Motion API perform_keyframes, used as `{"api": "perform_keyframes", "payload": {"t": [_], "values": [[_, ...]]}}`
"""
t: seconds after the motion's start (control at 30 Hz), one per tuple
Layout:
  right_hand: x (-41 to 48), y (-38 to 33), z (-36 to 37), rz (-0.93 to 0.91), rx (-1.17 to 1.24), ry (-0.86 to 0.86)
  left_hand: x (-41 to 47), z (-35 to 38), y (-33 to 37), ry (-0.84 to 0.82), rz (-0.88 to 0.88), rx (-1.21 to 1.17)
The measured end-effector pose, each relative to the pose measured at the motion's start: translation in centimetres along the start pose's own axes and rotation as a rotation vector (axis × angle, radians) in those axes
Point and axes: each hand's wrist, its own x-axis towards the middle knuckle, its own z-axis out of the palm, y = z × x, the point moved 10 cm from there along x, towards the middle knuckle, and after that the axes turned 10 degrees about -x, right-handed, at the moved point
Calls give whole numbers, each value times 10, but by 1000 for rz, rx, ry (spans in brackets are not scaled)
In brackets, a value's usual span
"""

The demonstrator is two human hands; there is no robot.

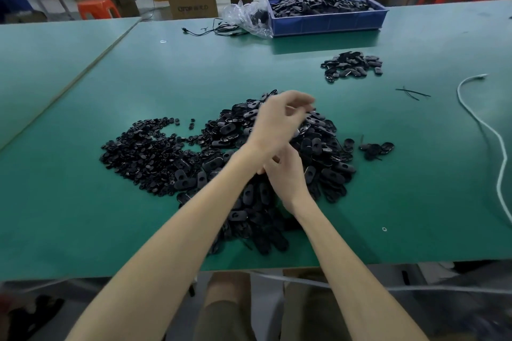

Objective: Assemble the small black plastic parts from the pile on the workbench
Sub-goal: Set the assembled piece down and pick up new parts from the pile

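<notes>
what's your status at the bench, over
Left hand above the pile, blurred, grip unclear. Right hand low at the pile, grip unclear. Nothing blocking.

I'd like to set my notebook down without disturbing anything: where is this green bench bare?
Bare green workbench lies left of the big pile of small black plastic parts, and between that pile and the blue plastic crate. The middle is crowded, and the white cable snakes along the right edge.
</notes>
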Motion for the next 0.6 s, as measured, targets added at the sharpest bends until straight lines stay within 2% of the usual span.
{"api": "perform_keyframes", "payload": {"t": [0.1,0.2,0.4,0.6], "values": [[1,3,1,31,85,-5,-9,-63,-32,159,-105,106],[0,1,0,24,125,11,-23,-105,-62,236,-167,252],[3,3,-1,29,132,29,-47,-105,-100,147,-188,475],[0,-9,8,-114,-117,-46,-52,-105,-104,162,-156,475]]}}
